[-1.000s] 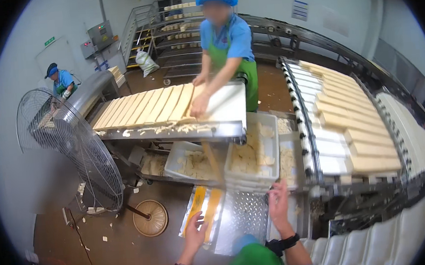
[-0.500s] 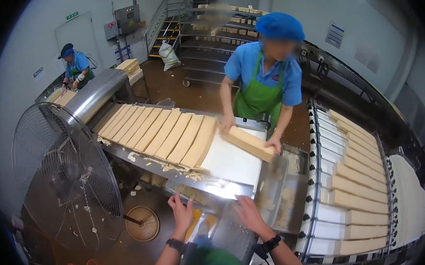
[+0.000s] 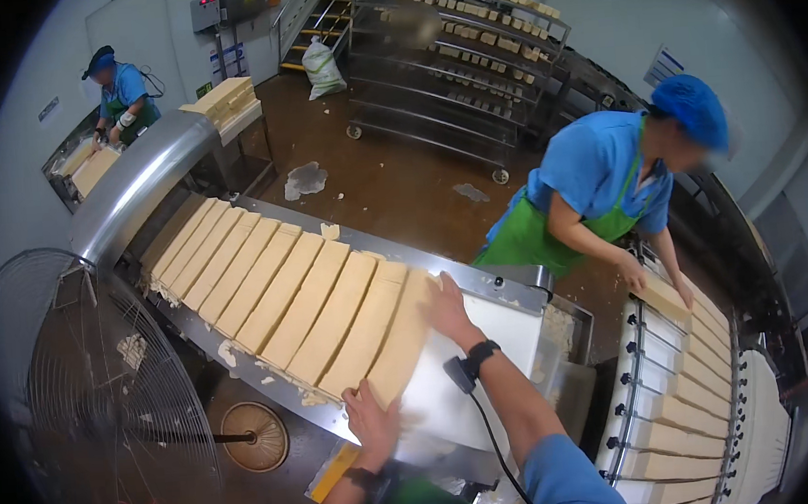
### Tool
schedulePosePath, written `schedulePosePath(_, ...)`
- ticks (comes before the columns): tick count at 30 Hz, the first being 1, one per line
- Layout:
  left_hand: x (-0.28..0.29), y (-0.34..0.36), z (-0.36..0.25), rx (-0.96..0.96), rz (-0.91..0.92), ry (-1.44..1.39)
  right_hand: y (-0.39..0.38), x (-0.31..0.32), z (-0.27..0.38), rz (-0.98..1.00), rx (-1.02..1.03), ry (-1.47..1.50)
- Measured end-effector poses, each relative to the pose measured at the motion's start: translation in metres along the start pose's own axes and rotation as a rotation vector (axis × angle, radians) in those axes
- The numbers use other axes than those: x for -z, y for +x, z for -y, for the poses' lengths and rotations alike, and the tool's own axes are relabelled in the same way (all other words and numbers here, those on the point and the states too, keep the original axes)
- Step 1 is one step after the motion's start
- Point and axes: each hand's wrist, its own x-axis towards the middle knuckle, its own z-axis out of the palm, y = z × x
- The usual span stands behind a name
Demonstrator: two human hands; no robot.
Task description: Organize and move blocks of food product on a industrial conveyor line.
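My left hand (image 3: 372, 421) grips the near end of the last pale slab (image 3: 400, 332) in a row on the conveyor (image 3: 469, 378), and my right hand (image 3: 450, 310) holds its far end, fingers over the edge. The other long slabs (image 3: 266, 290) lie side by side to the left, with crumbs along the edges. At the right, a co-worker (image 3: 587, 183) in a blue cap and green apron holds another slab (image 3: 660, 295) over a second conveyor (image 3: 625, 396) carrying a line of slabs.
A wire fan (image 3: 103, 376) stands at the left, near its round base (image 3: 254, 450). Behind are a metal hood (image 3: 151, 181), another worker (image 3: 121, 94), a wheeled rack (image 3: 441, 109) of small blocks and a white sack (image 3: 321, 70). A tray (image 3: 564, 334) sits between the conveyors.
My hands have moved forward and up onto the end slab and closed on it. The co-worker has carried a slab rightward from the near conveyor to the second one.
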Motion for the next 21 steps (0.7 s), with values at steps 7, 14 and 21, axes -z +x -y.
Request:
schedulePosePath(7,-0.018,0.01,-0.022,0.061,0.054,0.006,0.067,-0.033,-0.034,0.029,0.035,0.096)
schedulePosePath(14,-0.03,0.006,-0.033,-0.048,0.095,0.082,-0.024,0.004,-0.09,-0.166,-0.2,-0.048)
schedulePosePath(21,-0.029,0.034,-0.042,-0.316,0.18,0.126,-0.126,0.077,-0.159,-0.259,-0.606,0.257)
